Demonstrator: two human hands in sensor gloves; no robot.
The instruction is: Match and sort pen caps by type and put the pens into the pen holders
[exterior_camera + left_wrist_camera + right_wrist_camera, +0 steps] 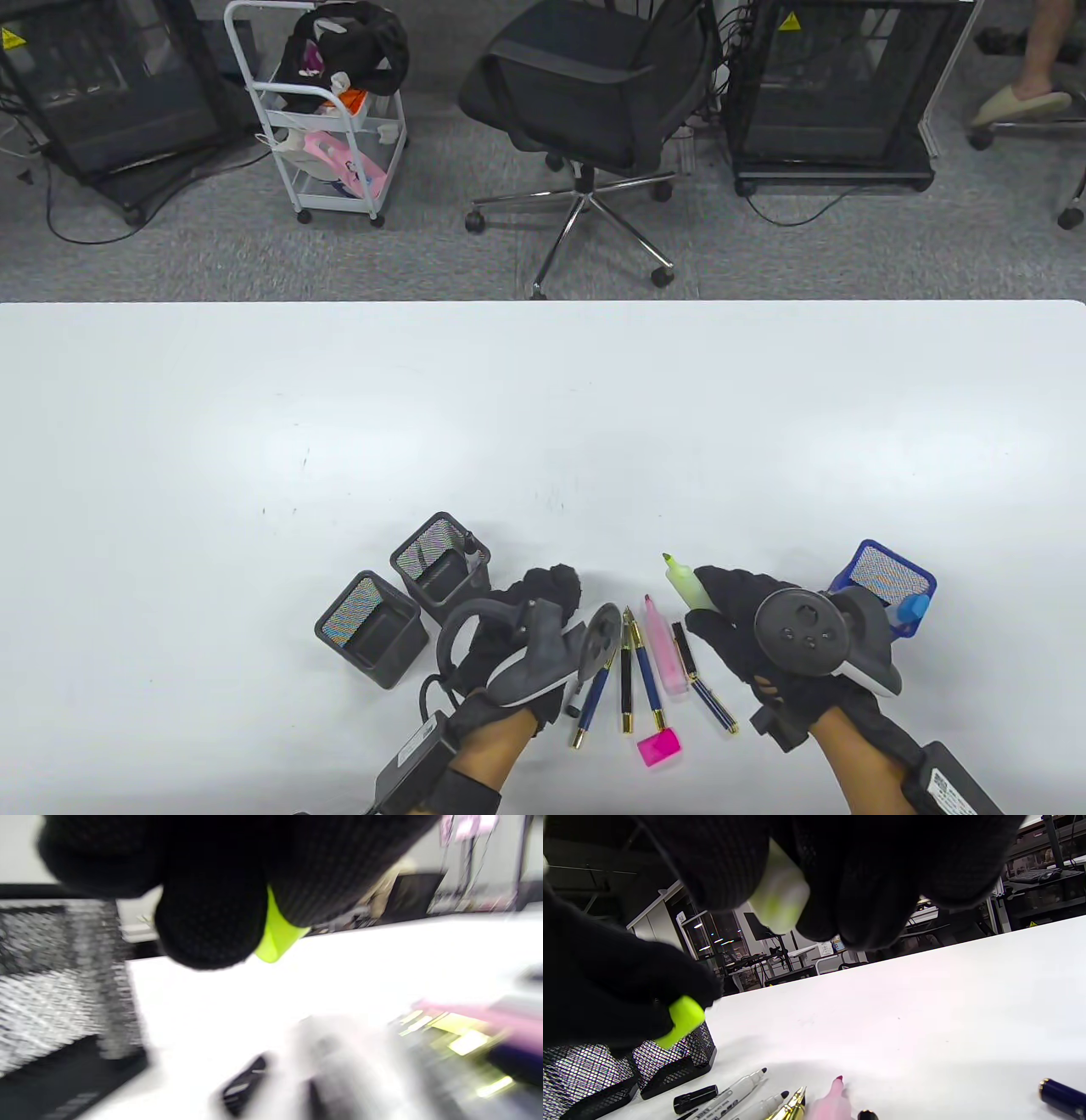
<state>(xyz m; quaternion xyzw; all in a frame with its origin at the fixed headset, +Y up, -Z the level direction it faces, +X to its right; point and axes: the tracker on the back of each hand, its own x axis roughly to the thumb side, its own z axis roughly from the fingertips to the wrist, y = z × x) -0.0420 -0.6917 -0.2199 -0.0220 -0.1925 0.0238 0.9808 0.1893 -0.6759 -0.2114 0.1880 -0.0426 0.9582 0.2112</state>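
My right hand (747,632) grips the uncapped yellow-green highlighter (685,581), tip pointing away; its bright cap (278,935), pinched in my left hand (526,620), sits leftward

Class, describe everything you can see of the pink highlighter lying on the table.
The pink highlighter looks like pale, translucent pink plastic with a darker pink tip. It is uncapped and lies flat on the white table, tip pointing away from the person, in the row of pens between the two hands, with navy-and-gold pens on either side. Its bright pink cap lies separately, nearer the person. Neither hand touches it.
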